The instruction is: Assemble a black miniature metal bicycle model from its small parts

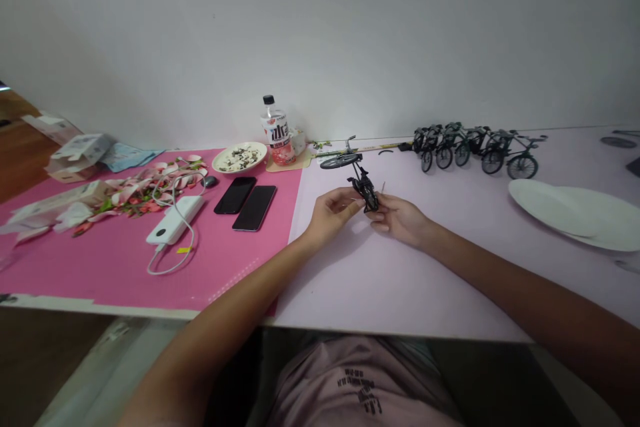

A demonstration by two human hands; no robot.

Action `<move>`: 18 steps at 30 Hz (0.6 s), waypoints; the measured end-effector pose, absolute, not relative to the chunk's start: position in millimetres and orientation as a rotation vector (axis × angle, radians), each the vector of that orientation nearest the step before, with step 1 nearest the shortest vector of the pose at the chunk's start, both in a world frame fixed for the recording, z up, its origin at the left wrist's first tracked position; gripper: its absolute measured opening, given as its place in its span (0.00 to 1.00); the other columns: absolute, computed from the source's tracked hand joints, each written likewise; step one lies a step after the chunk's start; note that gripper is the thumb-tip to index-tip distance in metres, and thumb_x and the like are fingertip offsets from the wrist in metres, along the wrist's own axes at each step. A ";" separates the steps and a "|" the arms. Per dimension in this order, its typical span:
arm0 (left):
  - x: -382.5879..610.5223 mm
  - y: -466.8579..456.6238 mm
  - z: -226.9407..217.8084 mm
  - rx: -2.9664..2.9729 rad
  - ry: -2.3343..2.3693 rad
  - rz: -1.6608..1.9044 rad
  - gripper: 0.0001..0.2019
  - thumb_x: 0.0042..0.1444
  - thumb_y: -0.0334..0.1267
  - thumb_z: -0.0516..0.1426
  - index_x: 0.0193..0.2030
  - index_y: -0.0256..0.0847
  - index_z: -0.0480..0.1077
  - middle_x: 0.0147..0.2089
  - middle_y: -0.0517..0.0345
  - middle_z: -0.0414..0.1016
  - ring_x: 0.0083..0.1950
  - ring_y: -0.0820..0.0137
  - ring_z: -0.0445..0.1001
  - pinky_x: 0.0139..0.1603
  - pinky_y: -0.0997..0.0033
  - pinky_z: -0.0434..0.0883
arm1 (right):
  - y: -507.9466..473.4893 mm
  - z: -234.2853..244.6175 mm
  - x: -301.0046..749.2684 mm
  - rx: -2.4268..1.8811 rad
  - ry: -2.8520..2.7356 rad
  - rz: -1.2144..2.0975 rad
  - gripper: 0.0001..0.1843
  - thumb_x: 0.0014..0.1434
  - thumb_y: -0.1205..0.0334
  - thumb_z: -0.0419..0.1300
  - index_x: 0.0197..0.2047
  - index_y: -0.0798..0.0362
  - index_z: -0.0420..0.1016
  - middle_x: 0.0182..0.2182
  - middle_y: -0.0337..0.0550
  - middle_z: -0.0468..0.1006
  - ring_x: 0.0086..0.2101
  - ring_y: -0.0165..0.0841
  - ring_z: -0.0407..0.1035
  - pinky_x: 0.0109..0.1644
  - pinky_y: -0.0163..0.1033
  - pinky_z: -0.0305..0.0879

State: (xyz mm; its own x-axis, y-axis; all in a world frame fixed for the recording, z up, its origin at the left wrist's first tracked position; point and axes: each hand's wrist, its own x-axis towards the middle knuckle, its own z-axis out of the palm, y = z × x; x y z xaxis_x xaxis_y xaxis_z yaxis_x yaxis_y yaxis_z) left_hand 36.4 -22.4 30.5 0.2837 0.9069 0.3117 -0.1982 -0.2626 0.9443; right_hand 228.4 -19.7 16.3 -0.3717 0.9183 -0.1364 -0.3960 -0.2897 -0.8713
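A dark model bicycle [364,188] is held up over the pale lilac tabletop, tilted, with one wheel and the handlebars pointing away from me. My left hand [331,215] is closed on its near end from the left, thumb and fingers pinching the frame. From the right, my right hand [399,217] closes on the same end, its fingertips against the bicycle. A thin rod [383,186] sticks up beside the right fingers; I cannot tell if it belongs to the bicycle. The fingers hide part of the bicycle's near end.
Several finished-looking model bicycles [465,145] stand along the wall. White plates [613,213] lie at right. On the pink sheet [220,260] are two phones [254,208], a power bank [175,220] with cable, petals [135,193], a filled plate [216,165] and a bottle [277,133].
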 end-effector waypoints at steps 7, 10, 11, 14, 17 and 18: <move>36.4 -22.4 29.4 1.490 0.767 1.288 0.16 0.52 0.47 0.70 0.41 0.37 0.79 0.40 0.51 0.82 0.41 0.66 0.78 0.49 0.62 0.73 | -24.5 20.3 225.2 -0.836 -0.965 1.888 0.16 0.55 0.53 0.70 0.33 0.51 0.68 0.24 0.31 0.52 0.24 0.27 0.49 0.23 0.32 0.46; 36.5 -23.2 30.5 1.540 0.809 1.306 0.15 0.54 0.47 0.69 0.42 0.38 0.79 0.39 0.51 0.82 0.40 0.67 0.77 0.47 0.64 0.73 | -25.4 20.9 223.8 -0.850 -0.939 1.903 0.15 0.54 0.54 0.71 0.33 0.51 0.69 0.24 0.31 0.50 0.23 0.26 0.47 0.22 0.31 0.45; 36.6 -23.5 30.9 1.548 0.819 1.306 0.15 0.54 0.47 0.69 0.42 0.38 0.80 0.39 0.52 0.81 0.40 0.67 0.77 0.46 0.64 0.73 | -25.5 20.9 223.5 -0.854 -0.942 1.900 0.15 0.54 0.54 0.70 0.33 0.51 0.69 0.24 0.31 0.50 0.23 0.27 0.46 0.22 0.31 0.45; 36.9 -24.2 31.6 1.553 0.834 1.305 0.16 0.54 0.48 0.69 0.43 0.38 0.79 0.39 0.51 0.81 0.40 0.67 0.77 0.46 0.65 0.72 | -25.3 20.7 223.0 -0.863 -0.964 1.894 0.14 0.55 0.54 0.69 0.34 0.50 0.69 0.23 0.30 0.49 0.23 0.27 0.45 0.22 0.32 0.43; 36.8 -24.3 31.8 1.542 0.834 1.302 0.17 0.55 0.49 0.69 0.43 0.38 0.79 0.41 0.50 0.82 0.41 0.67 0.77 0.47 0.64 0.72 | -25.0 20.1 223.1 -0.862 -0.978 1.896 0.13 0.54 0.55 0.69 0.34 0.50 0.69 0.22 0.30 0.49 0.22 0.27 0.45 0.22 0.32 0.43; 36.6 -24.2 31.8 1.535 0.831 1.300 0.17 0.55 0.49 0.69 0.43 0.38 0.79 0.42 0.50 0.82 0.41 0.66 0.77 0.47 0.64 0.72 | -25.0 19.9 223.2 -0.860 -0.983 1.897 0.13 0.54 0.55 0.68 0.34 0.50 0.69 0.22 0.30 0.49 0.22 0.27 0.44 0.22 0.31 0.43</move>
